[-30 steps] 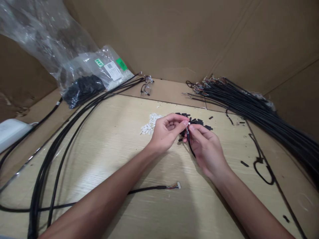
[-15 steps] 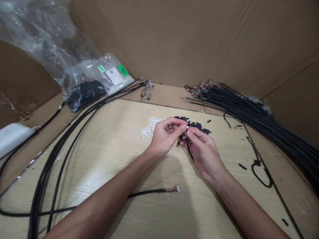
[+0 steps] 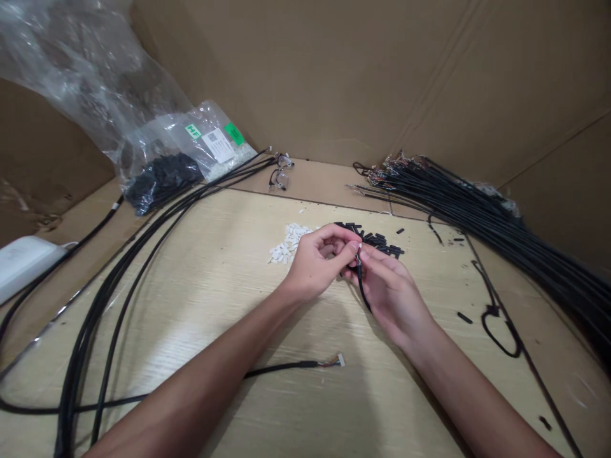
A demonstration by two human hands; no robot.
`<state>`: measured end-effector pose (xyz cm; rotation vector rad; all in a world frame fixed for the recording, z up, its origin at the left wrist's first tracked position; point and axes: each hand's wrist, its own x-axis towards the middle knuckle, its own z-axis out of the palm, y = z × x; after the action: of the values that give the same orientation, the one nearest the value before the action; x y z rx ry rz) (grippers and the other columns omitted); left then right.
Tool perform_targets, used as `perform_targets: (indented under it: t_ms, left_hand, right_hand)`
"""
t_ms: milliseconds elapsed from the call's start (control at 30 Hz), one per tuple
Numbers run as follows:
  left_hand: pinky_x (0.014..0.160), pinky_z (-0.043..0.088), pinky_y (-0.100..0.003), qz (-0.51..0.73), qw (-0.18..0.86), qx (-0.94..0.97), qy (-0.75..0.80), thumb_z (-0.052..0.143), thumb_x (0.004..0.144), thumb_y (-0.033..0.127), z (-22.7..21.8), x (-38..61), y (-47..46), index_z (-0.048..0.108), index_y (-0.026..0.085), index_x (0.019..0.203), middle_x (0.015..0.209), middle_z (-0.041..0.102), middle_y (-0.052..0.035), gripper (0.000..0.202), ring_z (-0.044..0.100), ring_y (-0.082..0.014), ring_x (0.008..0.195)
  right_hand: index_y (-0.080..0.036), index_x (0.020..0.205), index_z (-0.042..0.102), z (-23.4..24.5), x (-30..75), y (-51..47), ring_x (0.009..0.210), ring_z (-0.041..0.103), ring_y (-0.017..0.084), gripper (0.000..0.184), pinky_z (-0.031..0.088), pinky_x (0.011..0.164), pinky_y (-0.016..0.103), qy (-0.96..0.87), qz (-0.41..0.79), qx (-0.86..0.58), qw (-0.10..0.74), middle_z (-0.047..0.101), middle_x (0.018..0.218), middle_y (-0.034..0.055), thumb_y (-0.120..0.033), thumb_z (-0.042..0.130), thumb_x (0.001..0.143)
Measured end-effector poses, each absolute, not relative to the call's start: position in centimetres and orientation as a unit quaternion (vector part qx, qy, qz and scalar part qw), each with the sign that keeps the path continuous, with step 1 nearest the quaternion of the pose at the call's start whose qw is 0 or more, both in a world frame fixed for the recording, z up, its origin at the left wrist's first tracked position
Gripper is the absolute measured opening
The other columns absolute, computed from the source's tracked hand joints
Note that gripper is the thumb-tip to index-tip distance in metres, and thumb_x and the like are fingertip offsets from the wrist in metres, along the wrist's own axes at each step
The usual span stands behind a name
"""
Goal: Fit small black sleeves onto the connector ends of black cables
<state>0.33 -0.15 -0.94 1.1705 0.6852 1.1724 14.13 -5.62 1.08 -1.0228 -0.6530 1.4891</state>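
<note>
Over the middle of the table, my left hand (image 3: 312, 264) and my right hand (image 3: 394, 286) meet with fingertips nearly touching. My left thumb and index finger pinch a small white connector (image 3: 359, 245). The thumb and fingers of my right hand close on the wire end of a black cable (image 3: 361, 286), just beneath the connector; it hangs down along the palm. Whether the wires sit inside the connector is too small to tell. Behind my hands lie a pile of white connectors (image 3: 289, 243) and a pile of short black sleeves (image 3: 379, 242), both partly covered.
Another cable end with a white connector (image 3: 340, 360) lies nearer me. Bent black cables (image 3: 102, 299) run along the left, by plastic bags (image 3: 162, 178) and a white box (image 3: 28, 264). A thick cable bundle (image 3: 477, 210) lies right. Glasses (image 3: 279, 178) rest at the back.
My hands stay together at nearly the same spot. The fingertips and the cable end have shifted very slightly; nothing was let go.
</note>
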Motion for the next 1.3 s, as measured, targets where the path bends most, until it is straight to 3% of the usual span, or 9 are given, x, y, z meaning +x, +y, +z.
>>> perform_targets:
  t_ms: [233,367,733,1000,1167,1300]
  left_hand:
    - [0.051,0.058,-0.02,0.502,0.647,0.494,0.294,0.094,0.086,0.04,-1.04,0.59,-0.22,0.076,0.016,0.096,0.074,0.069,-0.0008,0.032,0.065,-0.0113,0.063]
    - [0.05,0.058,-0.019,0.509,0.654,0.479,0.289,0.095,0.087,0.041,-1.13,0.73,-0.17,0.075,0.016,0.096,0.074,0.07,-0.0013,0.033,0.065,-0.0115,0.063]
    - [0.058,0.061,-0.021,0.501,0.645,0.503,0.284,0.096,0.087,0.041,-0.72,0.46,-0.33,0.079,0.016,0.096,0.077,0.07,-0.0016,0.032,0.067,-0.0117,0.067]
    - [0.057,0.061,-0.023,0.496,0.664,0.496,0.26,0.101,0.082,0.051,-0.77,0.31,-0.23,0.08,0.016,0.097,0.078,0.073,-0.003,0.044,0.068,-0.0127,0.066]
    - [0.057,0.06,-0.023,0.497,0.658,0.495,0.274,0.099,0.084,0.052,-0.83,0.41,-0.35,0.08,0.016,0.096,0.079,0.073,-0.0037,0.042,0.069,-0.0136,0.068]
    - [0.058,0.059,-0.023,0.501,0.642,0.505,0.284,0.095,0.088,0.046,-0.79,0.46,-0.46,0.08,0.017,0.097,0.077,0.071,-0.0014,0.034,0.067,-0.012,0.064]
  right_hand:
    - [-0.025,0.091,0.082,1.02,14.04,-5.64,0.098,0.07,0.025,0.024,0.063,0.089,0.041,-0.283,0.634,-0.431,0.576,0.078,0.101,0.0068,-0.04,0.098,0.082]
    - [-0.025,0.087,0.081,0.88,14.03,-5.6,0.099,0.071,0.025,0.022,0.063,0.088,0.039,-0.279,0.63,-0.429,0.584,0.075,0.094,0.0055,-0.039,0.098,0.082]
    - [-0.026,0.09,0.085,1.21,14.44,-5.52,0.094,0.069,0.024,0.023,0.062,0.088,0.04,-0.281,0.644,-0.428,0.568,0.08,0.1,0.0068,-0.04,0.1,0.08]
    - [-0.024,0.098,0.088,0.71,14.48,-5.4,0.089,0.069,0.023,0.026,0.06,0.084,0.038,-0.283,0.641,-0.429,0.571,0.08,0.096,0.0063,-0.041,0.101,0.081]
    - [-0.025,0.098,0.089,0.71,14.45,-5.44,0.096,0.071,0.026,0.026,0.062,0.088,0.041,-0.289,0.637,-0.427,0.573,0.079,0.096,0.007,-0.042,0.099,0.082]
    - [-0.025,0.093,0.086,0.79,14.21,-5.51,0.092,0.065,0.022,0.027,0.06,0.084,0.036,-0.296,0.623,-0.433,0.58,0.074,0.096,0.0054,-0.044,0.1,0.081]
